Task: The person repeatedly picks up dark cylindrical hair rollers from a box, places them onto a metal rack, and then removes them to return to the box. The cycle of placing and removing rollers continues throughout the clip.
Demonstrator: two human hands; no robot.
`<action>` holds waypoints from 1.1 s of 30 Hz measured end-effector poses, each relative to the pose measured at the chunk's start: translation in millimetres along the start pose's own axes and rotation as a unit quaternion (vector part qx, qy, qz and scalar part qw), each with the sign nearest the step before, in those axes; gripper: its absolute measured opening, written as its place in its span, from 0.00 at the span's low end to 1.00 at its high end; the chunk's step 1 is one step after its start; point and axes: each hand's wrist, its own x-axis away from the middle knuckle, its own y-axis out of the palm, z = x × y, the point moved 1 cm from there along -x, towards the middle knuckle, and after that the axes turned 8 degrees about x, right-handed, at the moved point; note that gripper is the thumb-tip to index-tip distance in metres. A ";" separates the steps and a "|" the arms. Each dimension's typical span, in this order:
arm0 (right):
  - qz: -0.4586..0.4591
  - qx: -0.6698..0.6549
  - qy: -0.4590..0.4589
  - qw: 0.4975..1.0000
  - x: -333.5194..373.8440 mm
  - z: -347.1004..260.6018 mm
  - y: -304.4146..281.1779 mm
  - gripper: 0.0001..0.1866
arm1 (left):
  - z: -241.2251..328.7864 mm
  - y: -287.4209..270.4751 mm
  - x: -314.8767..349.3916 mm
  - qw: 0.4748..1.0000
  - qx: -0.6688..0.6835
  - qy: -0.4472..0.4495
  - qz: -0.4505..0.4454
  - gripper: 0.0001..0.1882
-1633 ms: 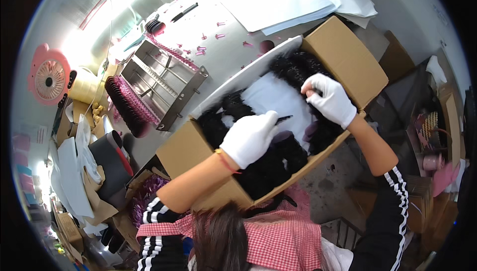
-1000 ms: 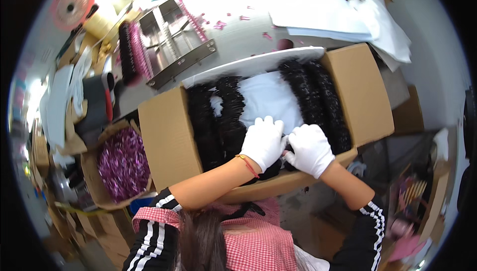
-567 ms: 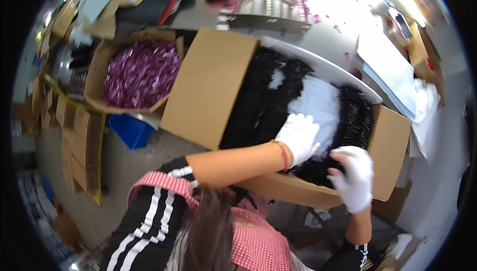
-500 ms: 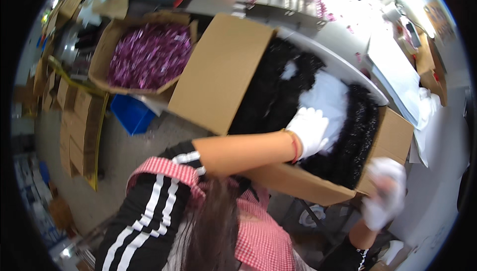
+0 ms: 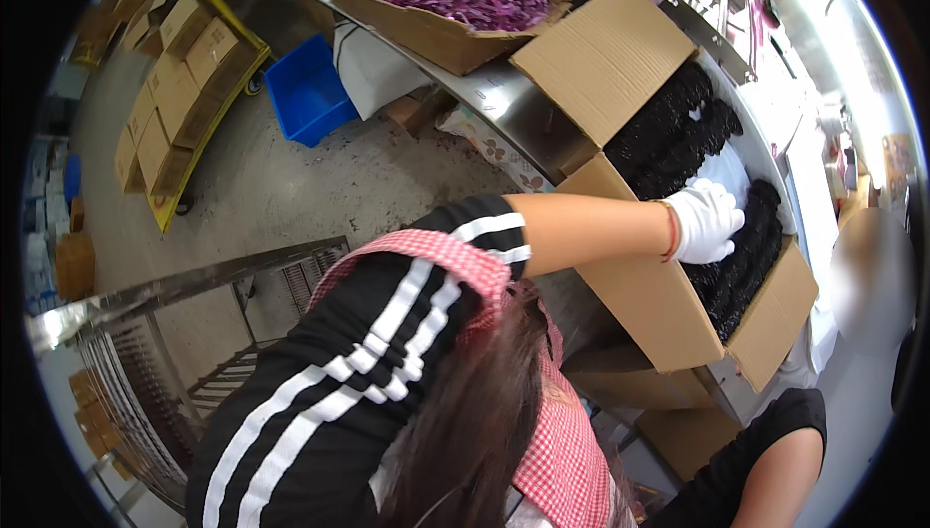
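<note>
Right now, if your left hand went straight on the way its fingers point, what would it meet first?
Probably the black bristly row at the right end of the open carton, just past the fingertips of the left hand; depth is unclear, so it might pass over it.

One wide fisheye view looks steeply down from the wearer's head, with hair (image 5: 475, 421) and apron (image 5: 572, 455) very close at the lower edge. The box (image 5: 654, 310) sits near, right of centre; the floor (image 5: 320, 179) spreads farther off across the left. The worktop (image 5: 518, 107) runs diagonally toward the upper right, where glare seems to wash out detail beside the dark, curved rim.
</note>
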 end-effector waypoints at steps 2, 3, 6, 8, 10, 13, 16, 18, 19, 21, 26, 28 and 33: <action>-0.023 -0.029 0.002 0.999 -5.3 3.8 12.3 0.09 | 13.1 -33.0 26.9 0.997 0.025 0.024 0.069 0.13; -0.034 -0.026 0.010 0.999 -9.5 2.3 18.0 0.09 | 21.5 -39.9 39.4 0.992 0.041 0.054 0.108 0.12; -0.064 -0.016 0.043 0.997 -12.3 -6.2 26.8 0.09 | 43.6 -54.3 70.9 0.990 0.085 0.080 0.084 0.10; -0.090 -0.026 0.061 0.994 -16.5 5.1 34.8 0.09 | 44.5 -68.9 107.1 0.985 0.084 0.109 0.101 0.12; -0.112 -0.033 0.070 0.991 -24.1 3.9 40.9 0.09 | 51.7 -82.9 136.2 0.987 0.091 0.112 0.077 0.12; -0.106 -0.115 0.025 0.987 -17.5 15.7 38.8 0.08 | 58.6 -101.8 215.1 0.997 0.038 0.000 0.067 0.12; -0.109 -0.012 0.019 0.994 -15.9 -43.8 40.3 0.08 | 91.7 -97.3 198.7 0.996 0.050 0.060 0.031 0.11; -0.094 -0.024 0.008 0.995 -0.1 -48.2 30.2 0.08 | 95.2 -94.7 214.4 0.997 0.035 0.035 0.063 0.12; -0.088 -0.011 0.017 0.996 9.1 -54.5 27.5 0.08 | 92.4 -87.9 210.7 0.997 0.033 0.039 0.051 0.12; -0.078 0.010 0.025 0.997 23.9 -57.4 18.3 0.08 | 86.5 -78.8 199.9 0.997 0.044 0.051 0.023 0.12; -0.063 0.020 -0.019 0.998 58.1 -79.3 -24.6 0.08 | 112.1 -43.8 143.0 0.997 0.049 0.047 0.038 0.14; -0.059 0.043 -0.023 0.997 71.9 -94.2 -46.6 0.08 | 110.4 -20.3 115.3 0.993 0.029 0.109 0.032 0.15; -0.031 0.057 -0.030 0.997 108.8 -128.0 -94.8 0.08 | 95.0 31.5 58.7 0.994 -0.005 0.110 0.018 0.17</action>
